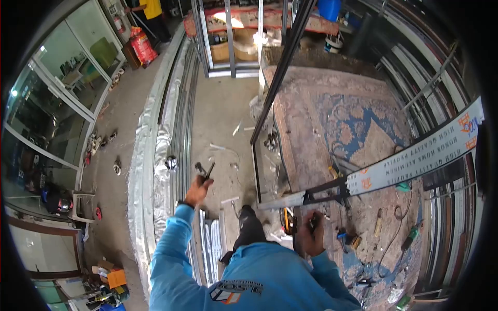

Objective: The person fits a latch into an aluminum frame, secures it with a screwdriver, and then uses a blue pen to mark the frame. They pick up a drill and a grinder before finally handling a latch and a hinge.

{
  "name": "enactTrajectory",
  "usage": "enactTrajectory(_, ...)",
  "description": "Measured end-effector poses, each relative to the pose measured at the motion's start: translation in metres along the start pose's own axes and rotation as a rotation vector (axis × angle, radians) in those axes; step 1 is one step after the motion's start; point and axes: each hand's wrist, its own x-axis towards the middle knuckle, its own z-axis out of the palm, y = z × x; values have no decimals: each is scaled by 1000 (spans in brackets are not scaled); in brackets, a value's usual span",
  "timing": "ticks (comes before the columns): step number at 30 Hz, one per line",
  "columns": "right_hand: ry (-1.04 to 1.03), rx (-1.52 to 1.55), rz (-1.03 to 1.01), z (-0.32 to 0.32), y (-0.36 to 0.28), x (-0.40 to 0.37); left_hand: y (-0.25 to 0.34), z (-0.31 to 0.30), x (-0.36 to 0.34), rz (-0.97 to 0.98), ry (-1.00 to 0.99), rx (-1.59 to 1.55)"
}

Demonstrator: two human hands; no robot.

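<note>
My left hand (pixel 196 191) is raised above the floor beside the long metal profiles, its fingers closed round a dark hand tool (pixel 209 171) with two prongs sticking up. My right hand (pixel 313 236) is by the near-left side of the carpeted work table, fingers curled; what lies in them I cannot tell. Just left of that hand is a yellow-and-black tool (pixel 287 221). A long aluminium profile (pixel 415 158) in printed white wrapping slants across the carpet (pixel 358 106), its near end close to the dark upright frame (pixel 282 78).
Bundled profiles (pixel 161 111) run along the floor at my left. On the carpet lie a green-handled screwdriver (pixel 411 236), a looped cable (pixel 385 259) and other tools. Racked profiles (pixel 446 223) line the right. A person in a yellow top (pixel 152 9) stands far left.
</note>
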Motion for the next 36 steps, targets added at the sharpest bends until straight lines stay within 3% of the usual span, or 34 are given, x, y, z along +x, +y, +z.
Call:
enactTrajectory(2,96,132,63,-1,9,-13,56,-9,16,-126,-8,-299)
enactTrajectory(4,-111,-88,308,-15,-4,-13,133,-43,24,-67,-149,-418)
enactTrajectory(7,-233,-149,270,-7,-1,-12,179,-46,26,120,-143,-365)
enactTrajectory(10,-284,-74,78,11,15,0,219,-40,26,269,-58,-315)
enactTrajectory(12,-287,196,235,11,4,2,238,-30,23,303,16,-326)
enactTrajectory(13,-287,331,303,11,-1,5,259,-43,18,36,-195,-474)
enactTrajectory(14,-250,349,289,10,0,6,258,-30,16,62,-163,-598)
enactTrajectory(16,-164,368,275,1,2,-3,270,-10,11,-68,-363,-928)
enactTrajectory(18,-53,192,200,-11,2,-15,294,13,2,27,-448,-1085)
enactTrajectory(20,134,162,99,-22,8,-23,315,49,-2,72,-402,-1141)
enactTrajectory(22,289,119,110,-36,4,-21,340,74,2,155,-288,-1128)
enactTrajectory(24,386,56,106,-53,3,-14,352,93,13,331,-155,-910)
enactTrajectory(27,489,-54,55,-75,7,-2,372,114,25,311,-139,-991)
enactTrajectory(30,487,65,30,-84,4,13,384,118,29,421,-119,-963)
enactTrajectory(36,484,50,-35,-88,1,45,383,120,37,347,-158,-996)
